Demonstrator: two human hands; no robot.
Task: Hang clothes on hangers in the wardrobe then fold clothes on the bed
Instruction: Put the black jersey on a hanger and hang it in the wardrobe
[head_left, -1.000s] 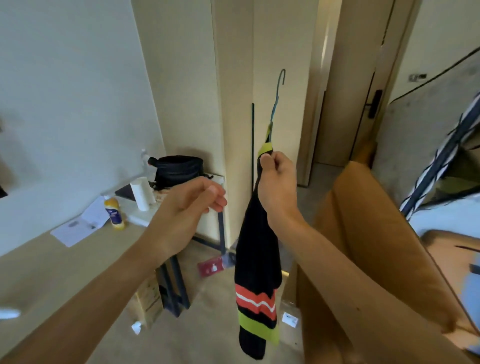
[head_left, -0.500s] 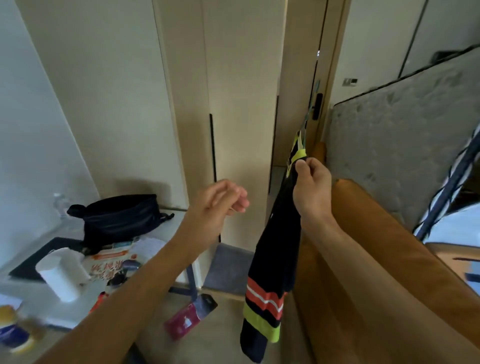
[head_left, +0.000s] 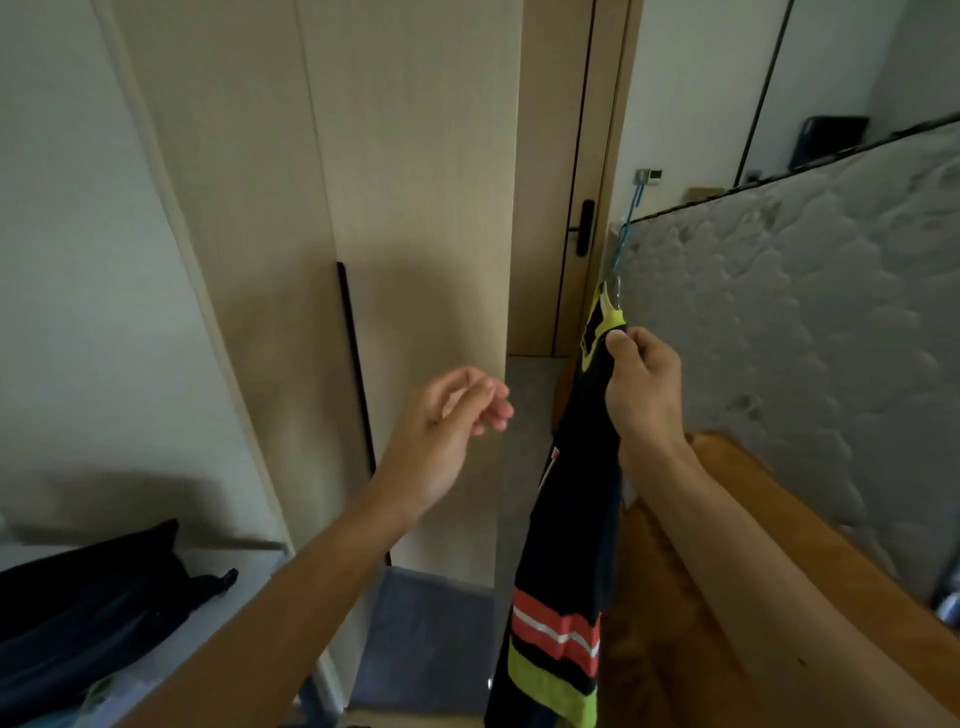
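The right hand (head_left: 641, 387) pinches a black shirt (head_left: 571, 525) on a hanger (head_left: 626, 236); the left hand (head_left: 447, 431) hangs loosely curled, holding nothing.

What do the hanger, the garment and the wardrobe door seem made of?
The hanger looks like thin blue-green wire, probably coated metal, given its slim hook. The garment is soft fabric, black with red and yellow stripes, hanging limp. The wardrobe door seems a matte wood-look panel with faint grain.

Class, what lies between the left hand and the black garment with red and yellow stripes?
Nothing: the head view shows only air between left hand and black garment, grey floor behind.
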